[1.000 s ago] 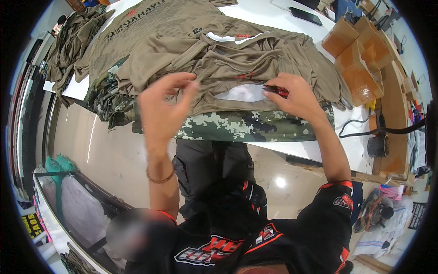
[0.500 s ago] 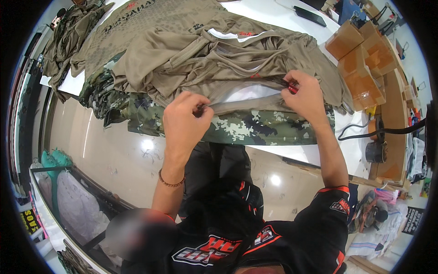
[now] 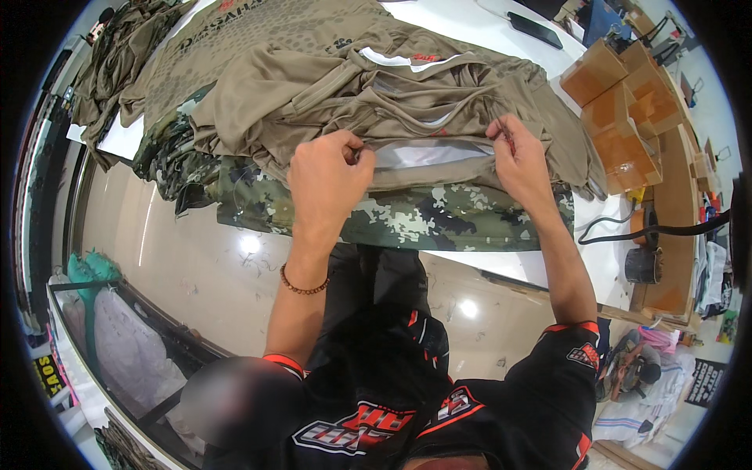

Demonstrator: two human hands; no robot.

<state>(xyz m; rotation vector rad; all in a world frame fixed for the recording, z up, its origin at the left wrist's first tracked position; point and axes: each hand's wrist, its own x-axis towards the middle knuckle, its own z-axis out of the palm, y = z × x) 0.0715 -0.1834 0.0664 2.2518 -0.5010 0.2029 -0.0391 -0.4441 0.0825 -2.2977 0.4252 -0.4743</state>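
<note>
A khaki-brown shirt (image 3: pixel 431 176) lies across the table's near side, its opening pulled wide so that its pale inside shows. My left hand (image 3: pixel 333 184) pinches the left end of this opening between thumb and fingers. At the other end, my right hand (image 3: pixel 521 164) is closed on the shirt's edge. A small red-and-black object (image 3: pixel 511 144) sits within the right hand's fingers, too covered to name. Camouflage fabric (image 3: pixel 423 219) lies beneath the shirt and hangs over the table's near edge.
More brown shirts (image 3: pixel 258 47) are spread at the back left, beside a camouflage pile (image 3: pixel 172 164). A black phone (image 3: pixel 535 30) lies at the back. Cardboard boxes (image 3: pixel 619 110), a black cable (image 3: pixel 658 230) and a tape roll (image 3: pixel 644 265) are at the right. A frame bin (image 3: pixel 129 337) stands lower left.
My left hand has shifted right and slightly up, my right hand slightly up. The shirt's opening between them looks narrower and straighter. Both keep their grip on the cloth.
</note>
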